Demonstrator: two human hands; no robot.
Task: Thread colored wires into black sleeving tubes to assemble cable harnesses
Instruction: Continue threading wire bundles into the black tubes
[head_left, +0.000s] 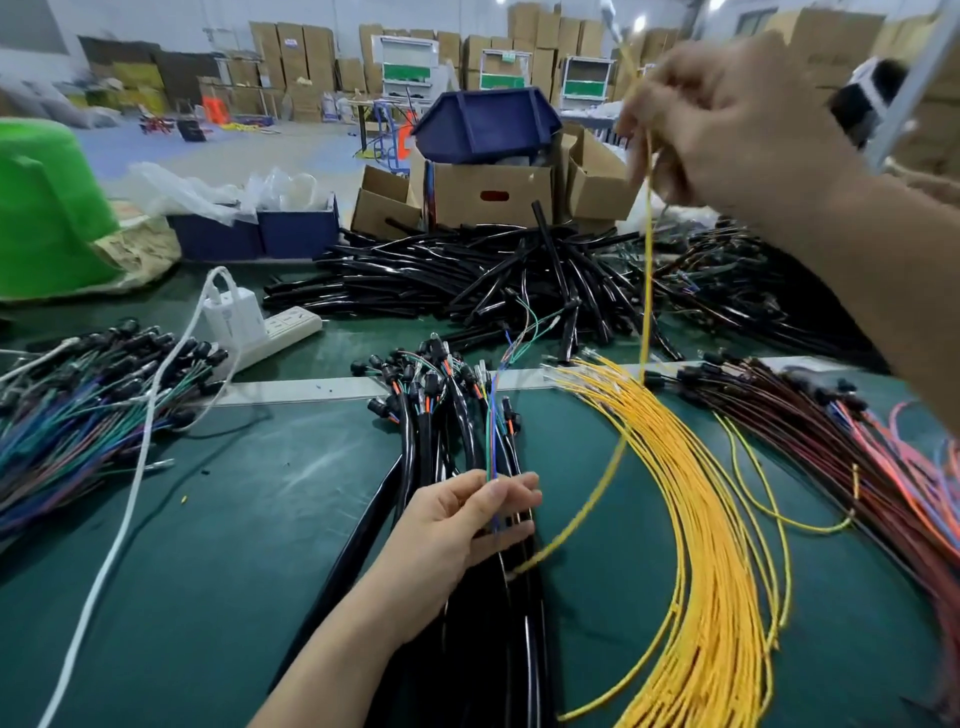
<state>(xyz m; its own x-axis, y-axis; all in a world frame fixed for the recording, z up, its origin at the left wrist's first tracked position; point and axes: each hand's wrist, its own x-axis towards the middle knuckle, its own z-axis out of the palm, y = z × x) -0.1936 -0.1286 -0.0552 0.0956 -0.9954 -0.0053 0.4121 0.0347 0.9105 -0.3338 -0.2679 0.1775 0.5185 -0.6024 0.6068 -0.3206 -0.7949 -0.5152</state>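
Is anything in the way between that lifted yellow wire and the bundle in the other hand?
Nothing visible. The yellow wire hangs from the right hand, and its lower end reaches the black tubes beside the left hand, which holds blue and green wires.

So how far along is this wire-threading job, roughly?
Done: a batch of sleeved harnesses lies mid-table. In hand: the left hand pinches blue and green wires, while the right hand holds up one yellow wire. Left: a big pile of empty black tubes and many loose yellow wires, so plenty seems to remain.
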